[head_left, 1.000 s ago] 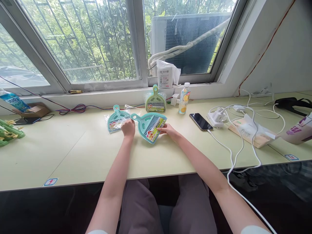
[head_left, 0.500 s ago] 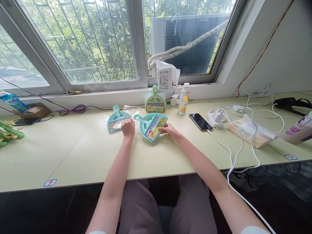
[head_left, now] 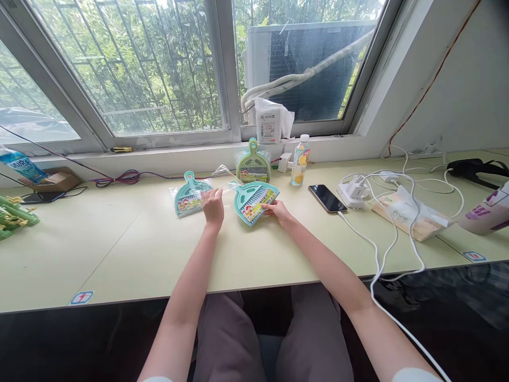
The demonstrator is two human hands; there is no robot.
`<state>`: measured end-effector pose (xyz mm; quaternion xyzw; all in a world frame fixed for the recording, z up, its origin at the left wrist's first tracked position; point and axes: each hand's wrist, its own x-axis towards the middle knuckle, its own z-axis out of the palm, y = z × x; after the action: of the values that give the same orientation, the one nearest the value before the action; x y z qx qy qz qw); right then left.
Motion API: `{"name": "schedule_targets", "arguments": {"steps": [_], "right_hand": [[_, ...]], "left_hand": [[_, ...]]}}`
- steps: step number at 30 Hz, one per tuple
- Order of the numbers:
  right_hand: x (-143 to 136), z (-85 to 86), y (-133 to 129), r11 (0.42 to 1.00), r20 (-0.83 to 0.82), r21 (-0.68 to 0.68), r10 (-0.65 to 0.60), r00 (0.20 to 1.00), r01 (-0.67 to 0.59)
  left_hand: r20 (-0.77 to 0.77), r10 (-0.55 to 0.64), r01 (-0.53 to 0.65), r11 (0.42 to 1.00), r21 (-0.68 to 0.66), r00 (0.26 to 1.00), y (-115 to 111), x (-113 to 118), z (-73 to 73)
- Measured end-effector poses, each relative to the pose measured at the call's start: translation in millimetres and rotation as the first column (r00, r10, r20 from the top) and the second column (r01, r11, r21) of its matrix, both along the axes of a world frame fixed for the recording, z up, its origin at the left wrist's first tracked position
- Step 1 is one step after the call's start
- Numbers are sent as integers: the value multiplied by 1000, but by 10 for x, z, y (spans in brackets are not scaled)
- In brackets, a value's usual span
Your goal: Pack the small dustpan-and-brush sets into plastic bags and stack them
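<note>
My right hand (head_left: 277, 210) grips the lower right edge of a turquoise dustpan and brush set (head_left: 254, 201), which is tilted above the table with its labelled card and bristles showing. My left hand (head_left: 213, 208) is at its left, fingers bent around part of a clear plastic bag (head_left: 227, 178); the fingertips are partly hidden. The bag stretches from these fingers towards the dustpan's handle. Just behind and left of my left hand, a second turquoise dustpan set (head_left: 191, 195) lies in clear wrapping.
A green dustpan set (head_left: 253, 164) leans against the sill beside a drink bottle (head_left: 300, 161). On the right are a phone (head_left: 328, 198), a white charger block (head_left: 353, 191), looping cables and a tissue pack (head_left: 411, 215). A cardboard box (head_left: 59, 180) stands far left.
The held dustpan has moved slightly right and up, away from my left hand. My left fingers have loosened from a fist, and the clear bag now stands up higher between the two dustpans.
</note>
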<state>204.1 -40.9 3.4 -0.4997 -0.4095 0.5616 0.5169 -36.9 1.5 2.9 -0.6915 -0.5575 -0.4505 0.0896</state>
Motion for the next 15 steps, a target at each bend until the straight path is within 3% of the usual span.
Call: {"name": "schedule_targets", "arguments": {"steps": [5,12,15], "right_hand": [[-16,-6,-16,992,9,31,126,992,-126],[-51,-47,5,978,24,37,202,979,-203],[-48,-72,29,979,-9,79,190,982,-189]], "left_hand": [[55,-21,20,1000,16,998,18,-16,7],[-176,-277,271,961,-55,945,-74,172,48],[-153,-205,210,978,17,967,-155,250,72]]}}
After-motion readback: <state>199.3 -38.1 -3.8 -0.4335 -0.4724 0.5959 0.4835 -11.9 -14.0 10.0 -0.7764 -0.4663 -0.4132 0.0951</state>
